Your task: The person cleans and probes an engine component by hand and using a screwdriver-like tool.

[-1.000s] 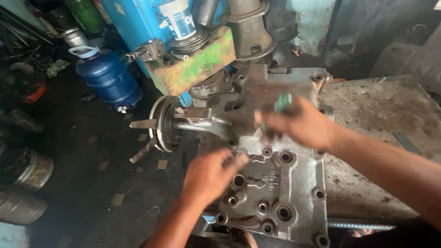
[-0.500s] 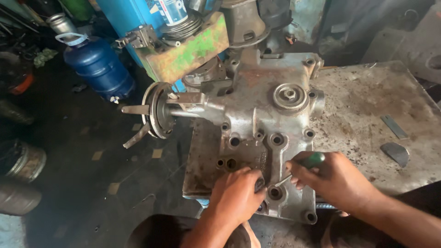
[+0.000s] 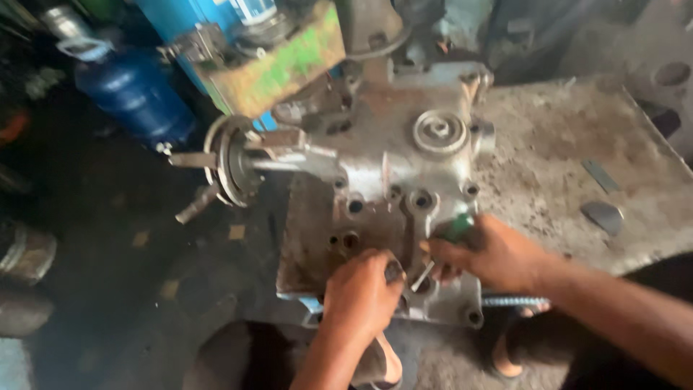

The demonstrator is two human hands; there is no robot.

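**Prying at the near edge of the casting**

Nearest, found the left hand (image 3: 361,289) curled tight over the near holes of the grey metal casting (image 3: 390,166), fingertips against a small dark round piece (image 3: 393,271); could not tell whether that grip pinched the piece or only pressed on it. Just beside, saw the right hand (image 3: 491,253) with its grip wrapped fully round a green-handled tool (image 3: 455,230), shaft angled down toward the same spot. Judged the step as working something in or out of one hole; called next for a steady tool tip and a firm hold on the casting.

Tool tip hidden by fingers. Casting lay on the rusty surface (image 3: 563,159), overhanging its left edge. Farther off, made out a flanged shaft (image 3: 231,162), a green bracket (image 3: 281,65) and a blue canister (image 3: 133,94), all blurred. Floor too dark to read.
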